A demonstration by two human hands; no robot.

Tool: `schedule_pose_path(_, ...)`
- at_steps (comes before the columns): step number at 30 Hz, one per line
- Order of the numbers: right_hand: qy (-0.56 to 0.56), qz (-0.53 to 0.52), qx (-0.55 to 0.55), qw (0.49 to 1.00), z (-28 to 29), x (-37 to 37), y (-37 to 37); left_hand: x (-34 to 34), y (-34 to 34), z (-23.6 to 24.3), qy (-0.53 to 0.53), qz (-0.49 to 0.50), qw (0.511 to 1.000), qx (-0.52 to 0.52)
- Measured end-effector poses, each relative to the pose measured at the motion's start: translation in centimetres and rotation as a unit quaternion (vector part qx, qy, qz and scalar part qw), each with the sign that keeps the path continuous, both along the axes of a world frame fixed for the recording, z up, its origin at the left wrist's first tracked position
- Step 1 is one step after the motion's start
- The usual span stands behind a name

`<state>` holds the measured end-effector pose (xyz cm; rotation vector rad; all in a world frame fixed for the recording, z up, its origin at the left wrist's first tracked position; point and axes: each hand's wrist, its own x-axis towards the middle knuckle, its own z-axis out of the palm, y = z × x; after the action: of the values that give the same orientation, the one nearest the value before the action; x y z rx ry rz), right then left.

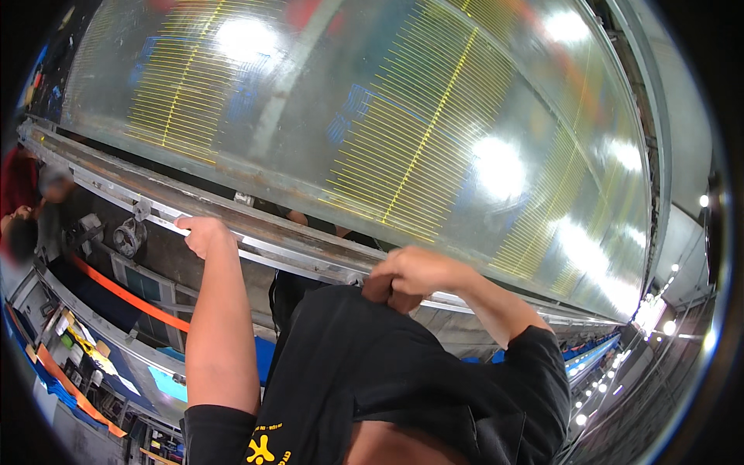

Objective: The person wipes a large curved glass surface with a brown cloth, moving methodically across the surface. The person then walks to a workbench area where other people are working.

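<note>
A long silver metal rail runs along the near side of a large glossy sheet marked with yellow ruled lines and small blue marks. My left hand is closed on this rail, its fingertips bent over the edge. Farther right, my right hand is held close in front of my black shirt, beside the rail. Its fingers are curled in and slightly smeared, and whatever they may hold is hidden. A small metal fitting sits on the rail left of my left hand.
At the far left edge a person in a dark red top is partly visible. Below the rail on the left are a round metal part, an orange bar and a cluttered bench. Lamps line the hall at right.
</note>
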<state>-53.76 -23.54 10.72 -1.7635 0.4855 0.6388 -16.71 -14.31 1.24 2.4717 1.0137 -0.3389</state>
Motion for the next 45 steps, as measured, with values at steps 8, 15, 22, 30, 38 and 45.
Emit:
schedule_pose_path(8, -0.064, -0.460, -0.446, 0.765, 0.4, -2.5, -11.5, 1.0, 1.5, -1.3, -0.017, 0.019, 0.999, -0.032)
schedule_pose_path(15, 0.132, -0.182, -0.009, 0.974, -0.2, 0.8, 1.1, 0.8, 1.3, -1.2, -0.006, 0.022, 0.999, -0.049)
schedule_pose_path(22, -0.194, -0.579, 0.322, 0.724, 0.3, -8.2, 0.2, 0.7, 1.7, -1.2, -0.024, 0.007, 0.998, -0.062)
schedule_pose_path(30, -0.083, -0.518, 0.193, 0.829, 4.9, -13.7, 0.9, -0.2, 1.9, 0.9, -0.023, 0.004, 0.993, -0.116)
schedule_pose_path(38, 0.004, -0.447, -0.083, 0.891, 1.5, -8.6, 2.3, 0.8, 2.7, -1.4, -0.027, -0.009, 0.996, -0.089)
schedule_pose_path(45, -0.070, -0.339, -0.467, 0.814, -7.5, 2.5, 2.6, 0.6, 2.2, -0.4, -0.014, -0.005, 0.998, -0.064)
